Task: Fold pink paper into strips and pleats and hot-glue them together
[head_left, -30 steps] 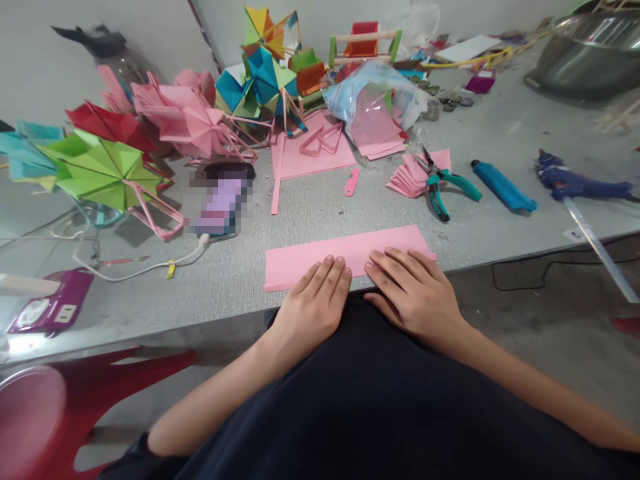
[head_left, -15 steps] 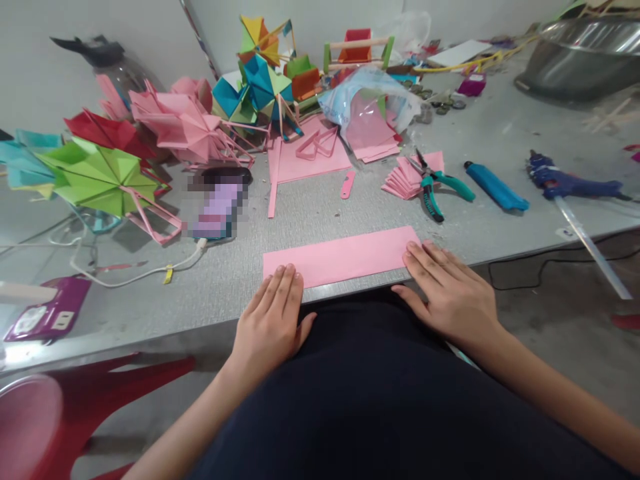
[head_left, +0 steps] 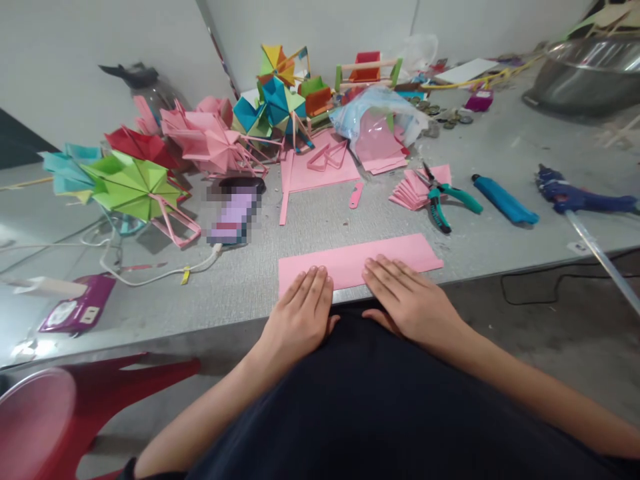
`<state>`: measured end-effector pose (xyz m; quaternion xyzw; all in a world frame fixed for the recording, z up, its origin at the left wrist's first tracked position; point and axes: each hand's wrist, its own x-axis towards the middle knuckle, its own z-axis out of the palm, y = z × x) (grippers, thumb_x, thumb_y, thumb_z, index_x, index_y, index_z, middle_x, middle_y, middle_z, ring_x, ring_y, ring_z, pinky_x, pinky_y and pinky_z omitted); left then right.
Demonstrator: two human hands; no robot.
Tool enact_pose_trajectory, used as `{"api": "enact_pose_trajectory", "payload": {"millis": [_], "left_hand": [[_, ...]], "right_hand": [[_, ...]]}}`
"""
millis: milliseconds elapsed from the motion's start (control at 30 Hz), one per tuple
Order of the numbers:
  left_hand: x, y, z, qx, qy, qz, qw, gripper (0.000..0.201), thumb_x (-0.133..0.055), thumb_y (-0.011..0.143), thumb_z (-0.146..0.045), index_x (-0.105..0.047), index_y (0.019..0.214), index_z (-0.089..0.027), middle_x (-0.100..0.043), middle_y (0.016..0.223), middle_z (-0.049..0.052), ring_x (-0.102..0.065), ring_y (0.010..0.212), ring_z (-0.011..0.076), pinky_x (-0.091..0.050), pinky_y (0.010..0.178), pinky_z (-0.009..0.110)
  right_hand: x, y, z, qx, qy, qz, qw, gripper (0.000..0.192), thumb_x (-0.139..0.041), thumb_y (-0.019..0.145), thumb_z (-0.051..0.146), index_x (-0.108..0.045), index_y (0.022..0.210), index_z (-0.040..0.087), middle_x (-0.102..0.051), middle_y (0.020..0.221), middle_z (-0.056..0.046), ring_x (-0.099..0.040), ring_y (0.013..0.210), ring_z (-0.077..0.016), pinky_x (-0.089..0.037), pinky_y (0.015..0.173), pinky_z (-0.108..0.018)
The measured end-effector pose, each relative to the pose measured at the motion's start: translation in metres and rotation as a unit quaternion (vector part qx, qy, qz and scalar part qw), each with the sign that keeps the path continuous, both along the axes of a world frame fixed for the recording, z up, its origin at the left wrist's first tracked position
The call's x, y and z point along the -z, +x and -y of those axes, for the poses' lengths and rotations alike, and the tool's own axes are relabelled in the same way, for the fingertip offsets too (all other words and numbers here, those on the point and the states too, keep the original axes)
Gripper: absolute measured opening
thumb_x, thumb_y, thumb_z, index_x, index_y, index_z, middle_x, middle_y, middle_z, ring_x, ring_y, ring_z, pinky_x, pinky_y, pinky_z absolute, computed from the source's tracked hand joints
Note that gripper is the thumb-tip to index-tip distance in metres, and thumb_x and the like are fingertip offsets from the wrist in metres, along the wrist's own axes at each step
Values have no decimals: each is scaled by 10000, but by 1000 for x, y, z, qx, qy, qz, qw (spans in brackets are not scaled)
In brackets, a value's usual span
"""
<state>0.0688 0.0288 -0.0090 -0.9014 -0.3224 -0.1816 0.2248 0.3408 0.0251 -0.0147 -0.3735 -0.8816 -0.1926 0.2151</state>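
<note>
A folded strip of pink paper (head_left: 345, 261) lies along the front edge of the grey table (head_left: 240, 280). The fingers of my left hand (head_left: 303, 310) rest flat on its left part, stretched out. Near the middle of the strip, my right hand (head_left: 407, 297) presses down with straight fingers, its thumb below the table edge. Beyond the strip are pliers with teal handles (head_left: 440, 200), lying over a fan of pink paper pieces (head_left: 413, 189), and a small pink flat piece with holes (head_left: 355, 195).
Folded paper shapes in green (head_left: 133, 187) and pink (head_left: 210, 143) stand at the left, near a phone (head_left: 235, 213) on a white cable. To the right lie a blue cutter-like tool (head_left: 505, 200), a glue gun (head_left: 583, 195) and a metal bowl (head_left: 585, 83). A red stool (head_left: 40, 420) stands below.
My right hand has slid left along the paper strip from its right end to near its middle. My left hand stays on the left part. The camera view has shifted somewhat.
</note>
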Motion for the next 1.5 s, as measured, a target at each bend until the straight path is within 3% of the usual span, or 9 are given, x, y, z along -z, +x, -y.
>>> {"api": "enact_pose_trajectory", "payload": {"millis": [133,233,500,733,1133,1500], "left_hand": [[1,1,-5,12,3,1,1000,507,-520,1119,-342,-648,1429,38,-719,1447,292,-703,1389,384,-609,1149,487],[1,-2,-5,14,8,2,1000,489,-517,1114,-320,-653,1420,37,-733,1426,286,-723,1361,380,-622,1134,480],[1,-1,-5,16,-15,16,1000,488,-573,1092,-328,-645,1444,3,-717,1458,282,-707,1385,385,-613,1154,502],[4,0,-2,7,-57,52,997,548,-606,1079,-346,-592,1531,-35,-685,1513,271,-659,1446,390,-583,1194,529],[0,3,0,5,-54,53,997,552,-640,1058,-322,-591,1519,-23,-691,1502,275,-674,1425,400,-599,1175,535],[0,1,0,12,-67,59,996,537,-640,1059,-313,-607,1521,-41,-690,1511,262,-658,1449,389,-588,1195,543]], "right_hand": [[1,-23,-11,-72,-11,21,997,497,-609,1105,328,-668,1494,25,-675,1541,-234,-654,1459,-325,-549,1211,-459],[3,-34,-12,-74,-16,18,997,544,-628,1095,334,-637,1531,9,-653,1558,-255,-644,1471,-326,-547,1217,-460],[-8,-21,2,-15,29,25,999,473,-617,1110,407,-775,1350,31,-752,1418,-234,-750,1327,-303,-602,1123,-413],[-10,-2,18,85,69,43,993,529,-597,1117,484,-800,1293,28,-783,1364,-218,-791,1244,-301,-601,1062,-376],[-9,37,32,227,50,65,970,648,-568,1110,553,-771,1322,-24,-788,1306,-283,-799,1198,-391,-607,1010,-462],[-9,59,37,256,1,34,966,710,-531,1106,581,-715,1412,-33,-780,1307,-309,-781,1211,-446,-600,998,-519]]}}
